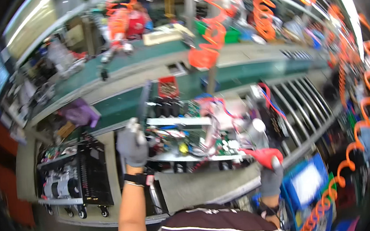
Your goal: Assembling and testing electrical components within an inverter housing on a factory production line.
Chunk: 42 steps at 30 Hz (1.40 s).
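An open electronics chassis [182, 156] with circuit boards, wires and metal rails lies before me on the bench. At its left side, my left hand [132, 145], in a grey glove, has its fingers bent round the edge. My right hand [271, 179], also gloved, is closed on a red tool [265, 156] at the chassis's front right corner; blur hides the tool's exact kind. Red and blue wires [272, 103] rise from the chassis's right part. Behind it stands a red bin [168, 87] full of small parts.
A second chassis [94, 172] on small castors stands at the left. Metal rollers [301, 109] lie to the right, with a blue bin [293, 189] nearer me. Orange coiled hoses [354, 144] hang at the right and overhead. A green conveyor [122, 105] runs behind.
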Motion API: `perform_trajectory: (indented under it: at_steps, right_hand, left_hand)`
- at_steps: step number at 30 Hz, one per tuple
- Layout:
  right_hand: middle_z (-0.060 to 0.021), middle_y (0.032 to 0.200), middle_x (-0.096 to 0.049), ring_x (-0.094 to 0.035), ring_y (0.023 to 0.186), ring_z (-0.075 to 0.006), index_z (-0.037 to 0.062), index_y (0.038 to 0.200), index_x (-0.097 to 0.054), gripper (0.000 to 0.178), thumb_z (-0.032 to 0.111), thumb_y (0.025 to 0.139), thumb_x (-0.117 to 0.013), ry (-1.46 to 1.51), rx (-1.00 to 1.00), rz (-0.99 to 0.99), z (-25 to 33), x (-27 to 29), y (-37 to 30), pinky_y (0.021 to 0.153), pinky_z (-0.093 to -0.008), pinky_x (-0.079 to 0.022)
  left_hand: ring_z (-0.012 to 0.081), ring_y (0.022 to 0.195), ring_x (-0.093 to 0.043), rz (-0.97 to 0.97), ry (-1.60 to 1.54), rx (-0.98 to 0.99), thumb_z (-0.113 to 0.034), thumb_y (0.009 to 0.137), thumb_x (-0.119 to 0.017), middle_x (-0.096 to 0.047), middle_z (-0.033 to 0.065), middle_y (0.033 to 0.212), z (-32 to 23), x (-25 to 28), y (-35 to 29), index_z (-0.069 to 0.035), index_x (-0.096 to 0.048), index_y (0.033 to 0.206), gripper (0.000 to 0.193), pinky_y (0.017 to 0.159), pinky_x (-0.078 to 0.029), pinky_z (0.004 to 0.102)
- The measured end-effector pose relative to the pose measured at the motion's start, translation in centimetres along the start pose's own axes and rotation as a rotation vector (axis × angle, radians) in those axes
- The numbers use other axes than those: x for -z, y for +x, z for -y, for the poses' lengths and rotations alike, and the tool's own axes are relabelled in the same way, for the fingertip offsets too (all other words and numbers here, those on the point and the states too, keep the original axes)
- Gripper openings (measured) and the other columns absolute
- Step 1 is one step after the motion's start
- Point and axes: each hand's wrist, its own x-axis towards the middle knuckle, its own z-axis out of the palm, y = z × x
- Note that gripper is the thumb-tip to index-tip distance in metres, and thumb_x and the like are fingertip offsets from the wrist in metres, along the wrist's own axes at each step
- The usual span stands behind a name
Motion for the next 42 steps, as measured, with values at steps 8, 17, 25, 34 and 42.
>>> perform_trajectory:
  at_steps: [8,17,25,34,42]
  right_hand:
    - [-0.0111,0.083,-0.061,-0.060,0.070,-0.0204,0.0008,0.083,-0.052,0.026,0.019,0.074,-0.069,-0.795,0.357,-0.266,0.7,1.2,-4.6,0.064,-0.0286,-0.047]
    - [-0.0160,0.080,-0.060,-0.061,0.068,-0.0276,0.0016,0.072,-0.048,0.028,0.004,0.065,-0.074,-0.984,0.567,-0.003,-0.2,1.0,-5.8,0.058,-0.0315,-0.047]
    - [-0.0191,0.082,-0.062,-0.062,0.067,-0.0328,0.0015,0.076,-0.050,0.023,-0.002,0.063,-0.069,-1.021,0.662,0.044,-0.8,0.7,-5.6,0.055,-0.0337,-0.050]
    - [-0.0193,0.081,-0.061,-0.062,0.066,-0.0340,0.0002,0.076,-0.049,0.023,-0.003,0.063,-0.069,-1.039,0.676,0.012,-0.6,0.7,-6.1,0.055,-0.0346,-0.050]
    - [-0.0186,0.080,-0.061,-0.061,0.066,-0.0335,-0.0004,0.075,-0.049,0.023,-0.003,0.063,-0.069,-1.042,0.664,0.039,-0.5,0.6,-5.9,0.054,-0.0343,-0.049]
  left_hand:
    - [0.0318,0.097,-0.061,0.023,-0.206,0.151,0.000,0.082,-0.048,-0.061,0.0224,0.104,-0.8,-0.3,-0.8,0.008,-0.059,0.095,0.019,0.085,-0.047,0.0371]
    - [0.0327,0.100,-0.059,0.030,-0.234,0.183,0.003,0.082,-0.046,-0.060,0.0234,0.107,-0.9,-0.4,-1.1,0.010,-0.058,0.097,0.021,0.088,-0.046,0.0372]
    - [0.0320,0.099,-0.059,0.018,-0.253,0.192,0.003,0.082,-0.047,-0.060,0.0230,0.107,-1.0,-0.6,-1.1,0.009,-0.058,0.097,0.020,0.087,-0.046,0.0369]
    - [0.0318,0.097,-0.060,0.005,-0.257,0.176,0.002,0.082,-0.047,-0.060,0.0230,0.105,-1.0,-0.6,-1.0,0.010,-0.058,0.095,0.019,0.085,-0.047,0.0362]
    - [0.0306,0.099,-0.059,0.023,-0.238,0.188,0.001,0.082,-0.046,-0.060,0.0222,0.106,-1.2,-0.5,-1.1,0.010,-0.059,0.096,0.020,0.088,-0.045,0.0357]
